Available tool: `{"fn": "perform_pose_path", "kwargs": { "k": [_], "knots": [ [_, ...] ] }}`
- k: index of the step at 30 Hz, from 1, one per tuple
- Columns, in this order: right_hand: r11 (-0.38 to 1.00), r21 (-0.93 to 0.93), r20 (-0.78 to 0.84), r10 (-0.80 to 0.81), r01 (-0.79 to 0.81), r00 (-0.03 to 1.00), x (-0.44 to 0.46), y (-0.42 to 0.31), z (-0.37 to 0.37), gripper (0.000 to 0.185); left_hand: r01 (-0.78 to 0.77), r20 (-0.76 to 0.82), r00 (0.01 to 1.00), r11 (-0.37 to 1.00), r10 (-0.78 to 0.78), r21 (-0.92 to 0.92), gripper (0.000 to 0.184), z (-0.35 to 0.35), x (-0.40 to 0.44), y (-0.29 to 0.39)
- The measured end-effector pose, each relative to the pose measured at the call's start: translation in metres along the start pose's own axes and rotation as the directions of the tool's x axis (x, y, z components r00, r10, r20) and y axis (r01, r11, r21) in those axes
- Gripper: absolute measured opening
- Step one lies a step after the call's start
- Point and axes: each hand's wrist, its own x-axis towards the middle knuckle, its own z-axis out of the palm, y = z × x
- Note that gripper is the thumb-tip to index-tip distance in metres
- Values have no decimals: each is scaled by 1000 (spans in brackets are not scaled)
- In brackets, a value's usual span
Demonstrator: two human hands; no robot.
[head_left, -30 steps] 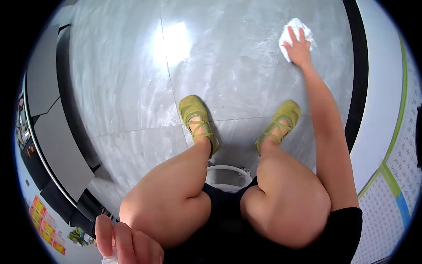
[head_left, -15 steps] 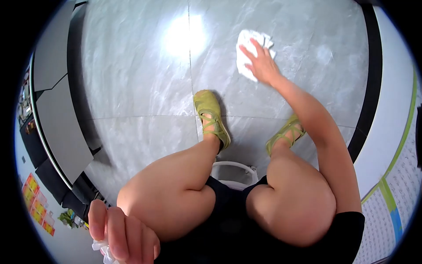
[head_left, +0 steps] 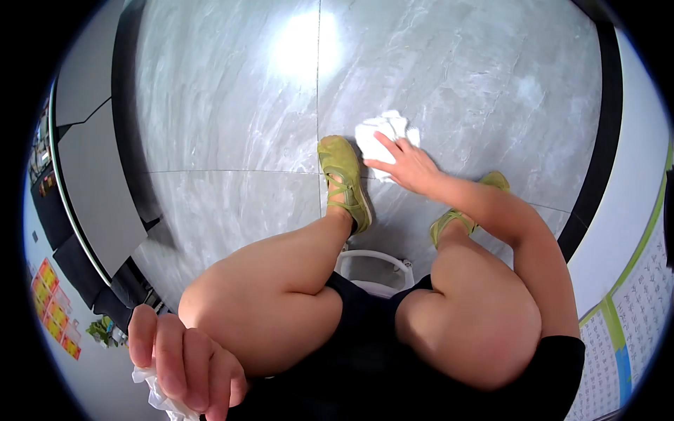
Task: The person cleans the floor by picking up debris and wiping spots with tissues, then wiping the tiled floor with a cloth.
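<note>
On the grey tiled floor (head_left: 232,112), my right hand (head_left: 411,167) presses down on a crumpled white cloth (head_left: 375,133) and grips it, its fingers spread across the top. The cloth lies between my two green shoes, just right of the left shoe (head_left: 340,165); the right shoe (head_left: 453,223) is partly hidden by my forearm. At the lower left, raised near my knee, my left hand (head_left: 186,361) is closed around a crumpled white, thin, tissue-like piece (head_left: 163,398). Most of that piece is hidden by the fingers.
Between my legs a white rounded frame (head_left: 382,258), perhaps a stool, stands on the floor. Grey cabinets (head_left: 98,189) line the left, with a potted plant (head_left: 105,331) beyond. A white panel (head_left: 618,154) with a black base strip runs along the right. Light glares on the tiles.
My right hand has drawn the white cloth toward me and slightly left, close beside the left shoe. My left hand has shifted slightly left and up, still closed around the white piece.
</note>
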Motion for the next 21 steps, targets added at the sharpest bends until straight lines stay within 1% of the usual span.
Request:
{"fn": "perform_pose_path", "kwargs": {
  "k": [1, 2, 3, 4, 6, 9, 10, 11, 12, 13, 14, 15, 16, 19, 20, 21],
  "knots": [
    [997, -63, 5, 48, -47, 999, 18, 4, -4, 64, 39, 27, 999, 999, -38, -21, 31, -4, -1, 3],
    [988, -123, 5, 94, -93, 996, 42, 15, -12, 67, 63, 43, 997, 997, -61, -36, 20, -7, -4, 6],
    [967, -160, -91, 188, -200, 978, 64, 31, -21, 68, 77, 47, 996, 997, -76, -31, 17, -5, -6, 8],
    [927, -189, -202, 287, -325, 936, 83, 51, -40, 68, 92, 51, 995, 995, -90, -27, 14, -4, -8, 10],
    [861, -161, -326, 414, -482, 850, 107, 96, -73, 68, 112, 27, 993, 993, -113, 23, 15, 1, -5, 13],
    [908, -109, -374, 339, -404, 863, 101, 118, -86, 68, 120, 17, 993, 993, -120, 5, 15, -2, -9, 19],
    [903, -194, -286, 322, -383, 903, 98, 108, -84, 66, 116, 18, 993, 993, -116, -8, 15, -5, -11, 20],
    [956, -198, -173, 182, -215, 968, 90, 96, -76, 65, 112, 13, 994, 993, -112, -21, 15, -6, -9, 20],
    [982, -182, -59, 32, -42, 998, 81, 80, -64, 65, 108, 6, 994, 994, -107, -33, 16, -5, -4, 18],
    [975, -168, 36, -139, 143, 990, 70, 60, -50, 62, 14, -78, 997, 1000, -13, 8, 18, 5, -1, 10],
    [937, -138, 124, -304, 320, 945, 63, 41, -36, 59, -29, -110, 993, 999, 32, 26, 21, 9, -1, 7],
    [913, -158, 189, -346, 376, 919, 67, 25, -24, 58, -71, -142, 987, 996, 77, 46, 25, 16, 2, 2],
    [885, -174, 255, -383, 432, 888, 78, 16, -21, 56, -66, -129, 989, 997, 69, 32, 25, 15, 5, 2],
    [897, -213, 118, -369, 387, 922, 113, 34, -37, 53, -34, -120, 992, 999, 36, 17, 23, 18, 11, -1],
    [931, -272, 48, -240, 244, 970, 125, 43, -57, 56, -25, -124, 992, 1000, 26, 11, 21, 19, 12, -3],
    [941, -324, -28, -110, 94, 994, 136, 60, -77, 59, -13, -122, 992, 1000, 13, 5, 19, 20, 13, -6]
  ]
}}
